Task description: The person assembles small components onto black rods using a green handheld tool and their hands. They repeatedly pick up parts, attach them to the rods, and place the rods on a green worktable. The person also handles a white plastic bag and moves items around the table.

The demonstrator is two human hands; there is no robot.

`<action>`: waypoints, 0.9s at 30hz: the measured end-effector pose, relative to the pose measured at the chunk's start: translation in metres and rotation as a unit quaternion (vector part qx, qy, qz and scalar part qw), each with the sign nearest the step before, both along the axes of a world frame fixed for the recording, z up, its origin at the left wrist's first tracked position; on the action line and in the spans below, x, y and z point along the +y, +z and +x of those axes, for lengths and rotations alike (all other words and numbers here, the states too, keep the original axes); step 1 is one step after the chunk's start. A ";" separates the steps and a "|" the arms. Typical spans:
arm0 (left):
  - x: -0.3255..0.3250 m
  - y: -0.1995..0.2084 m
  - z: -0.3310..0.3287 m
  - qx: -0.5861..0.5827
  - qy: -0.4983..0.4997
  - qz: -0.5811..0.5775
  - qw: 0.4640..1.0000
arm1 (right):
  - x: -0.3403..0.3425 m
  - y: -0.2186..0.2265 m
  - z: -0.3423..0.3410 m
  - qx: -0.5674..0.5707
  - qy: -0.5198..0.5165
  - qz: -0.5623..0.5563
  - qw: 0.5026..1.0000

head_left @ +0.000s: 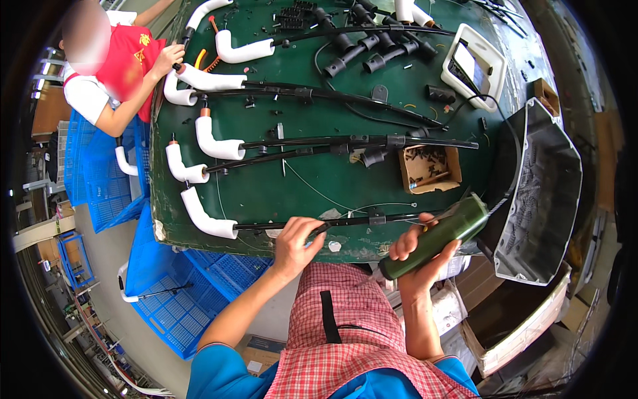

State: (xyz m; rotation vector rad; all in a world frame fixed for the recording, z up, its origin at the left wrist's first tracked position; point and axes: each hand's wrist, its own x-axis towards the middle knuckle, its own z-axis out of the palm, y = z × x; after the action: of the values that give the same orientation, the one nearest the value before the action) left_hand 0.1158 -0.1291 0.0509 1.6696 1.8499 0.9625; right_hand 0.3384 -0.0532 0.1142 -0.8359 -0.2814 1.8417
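Hands (297,247), held green tool (438,238); boxed screws (427,159), perhaps

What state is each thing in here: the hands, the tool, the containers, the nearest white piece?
Left hand: pinching a small black piece
Right hand: wrapped around the green tool
Green tool: held, tilted
Cardboard box: open, holding small dark parts
White tray: open, holding things
Nearest white elbow piece: joined to a black rod

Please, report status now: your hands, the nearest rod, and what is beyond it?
Left hand pinching small black part; right hand gripping green tool. Nearest rod lying on table, white grip at its left end. Open box beyond rod.
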 end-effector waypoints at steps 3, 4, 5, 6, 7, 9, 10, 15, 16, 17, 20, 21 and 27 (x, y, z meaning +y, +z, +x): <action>0.013 -0.016 0.014 0.033 -0.048 0.059 0.997 | 0.016 0.009 -0.012 -0.031 -0.060 0.063 0.996; 0.017 -0.019 0.018 0.060 -0.063 0.080 0.993 | 0.020 0.011 -0.016 -0.059 -0.077 0.087 0.992; 0.019 -0.025 0.017 0.069 -0.072 0.081 0.992 | 0.022 0.012 -0.021 -0.074 -0.089 0.116 0.986; 0.020 -0.032 0.016 0.078 -0.083 0.081 0.990 | 0.022 0.012 -0.026 -0.090 -0.103 0.145 0.980; 0.020 -0.036 0.015 0.078 -0.089 0.085 0.989 | 0.022 0.010 -0.031 -0.104 -0.116 0.173 0.972; 0.020 -0.043 0.010 0.077 -0.101 0.093 0.988 | 0.022 0.003 -0.041 -0.115 -0.121 0.239 0.956; 0.020 -0.046 0.009 0.082 -0.110 0.096 0.986 | 0.021 -0.001 -0.046 -0.121 -0.123 0.272 0.947; 0.023 -0.052 0.002 0.087 -0.132 0.107 0.982 | 0.018 -0.015 -0.059 -0.119 -0.061 0.431 0.892; 0.024 -0.053 0.001 0.082 -0.136 0.111 0.981 | 0.016 -0.019 -0.058 -0.123 -0.046 0.454 0.881; 0.026 -0.054 0.001 0.076 -0.140 0.115 0.980 | 0.015 -0.022 -0.058 -0.127 -0.032 0.477 0.869; 0.027 -0.054 -0.002 0.071 -0.147 0.117 0.980 | 0.012 -0.022 -0.063 -0.144 -0.002 0.520 0.842; 0.027 -0.055 -0.003 0.070 -0.149 0.117 0.979 | 0.010 -0.022 -0.067 -0.147 0.007 0.527 0.837; 0.025 -0.061 -0.002 0.061 -0.140 0.120 0.981 | 0.001 -0.031 -0.075 -0.158 0.010 0.530 0.833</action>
State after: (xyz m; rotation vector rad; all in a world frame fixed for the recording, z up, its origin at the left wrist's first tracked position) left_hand 0.1133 -0.1038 -0.0099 2.1103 1.5620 1.0119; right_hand 0.2637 -0.0518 0.0835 -0.3119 -1.3737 1.2286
